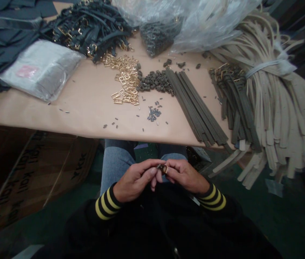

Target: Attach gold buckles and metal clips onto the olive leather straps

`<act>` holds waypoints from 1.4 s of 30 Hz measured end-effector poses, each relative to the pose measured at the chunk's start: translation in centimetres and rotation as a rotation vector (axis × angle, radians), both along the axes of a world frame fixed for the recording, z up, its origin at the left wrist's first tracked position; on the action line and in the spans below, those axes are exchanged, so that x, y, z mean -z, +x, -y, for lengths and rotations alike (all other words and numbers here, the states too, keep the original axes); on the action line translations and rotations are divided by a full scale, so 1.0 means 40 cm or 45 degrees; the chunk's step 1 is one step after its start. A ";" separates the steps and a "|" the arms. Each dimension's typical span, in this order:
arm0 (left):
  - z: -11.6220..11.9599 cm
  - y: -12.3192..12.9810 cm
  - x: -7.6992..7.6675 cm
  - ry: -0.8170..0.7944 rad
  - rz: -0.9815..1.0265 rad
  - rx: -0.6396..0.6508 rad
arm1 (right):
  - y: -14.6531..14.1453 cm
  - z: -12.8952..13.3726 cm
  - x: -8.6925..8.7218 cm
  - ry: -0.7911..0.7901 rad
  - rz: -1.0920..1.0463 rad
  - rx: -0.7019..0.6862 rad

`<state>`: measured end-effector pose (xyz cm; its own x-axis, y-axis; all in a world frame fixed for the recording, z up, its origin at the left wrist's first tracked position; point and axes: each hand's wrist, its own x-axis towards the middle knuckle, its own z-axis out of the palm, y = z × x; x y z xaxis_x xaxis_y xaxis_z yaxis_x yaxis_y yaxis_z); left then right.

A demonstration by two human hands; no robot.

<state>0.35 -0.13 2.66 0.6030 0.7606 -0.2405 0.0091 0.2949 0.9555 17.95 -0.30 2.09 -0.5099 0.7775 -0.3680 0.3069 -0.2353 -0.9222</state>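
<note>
My left hand [136, 180] and my right hand [187, 175] meet above my lap, just in front of the table edge. Between their fingertips is a small gold buckle [165, 169] with a dark piece against it. The right thumb and fingers are closed on the buckle. At the left thumb and forefinger a tiny grey piece [159, 166] shows, pinched beside the buckle; its exact kind is too small to tell. On the table ahead lie loose gold buckles [125, 81], a heap of dark strap loops [156, 82] and small grey tube-like bits [154, 113].
Dark flat strips [195, 104] lie right of the loops, near finished-looking buckled straps [237, 97] and a tied beige strap bundle [279, 93]. Black buckled straps [90, 30], a plastic-wrapped packet [40, 68] and clear bags [195, 25] sit farther back. A cardboard box [58, 172] stands below left.
</note>
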 end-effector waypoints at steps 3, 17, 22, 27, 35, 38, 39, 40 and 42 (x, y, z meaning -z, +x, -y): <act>-0.009 -0.011 0.007 -0.262 0.126 -0.007 | 0.000 0.005 0.005 -0.066 -0.054 -0.034; -0.020 -0.043 0.009 -0.733 0.021 -0.004 | -0.028 0.016 0.012 -0.024 -0.016 -0.058; -0.014 -0.044 0.013 -0.757 0.010 -0.069 | -0.036 0.021 0.025 0.048 0.046 -0.052; 0.005 -0.032 0.025 -0.660 -0.047 -0.168 | -0.035 0.022 0.030 0.105 0.106 -0.051; 0.004 -0.018 0.017 -0.489 -0.181 -0.173 | -0.031 0.015 0.020 0.119 0.169 -0.098; 0.002 -0.017 0.015 -0.448 -0.196 -0.165 | -0.029 0.015 0.012 0.142 0.185 -0.160; 0.001 -0.016 0.015 -0.437 -0.204 -0.156 | -0.028 0.015 0.009 0.151 0.184 -0.182; 0.001 -0.015 0.014 -0.427 -0.214 -0.147 | -0.027 0.015 0.006 0.158 0.181 -0.200; 0.000 -0.014 0.011 -0.408 -0.237 -0.136 | -0.025 0.015 0.002 0.170 0.174 -0.221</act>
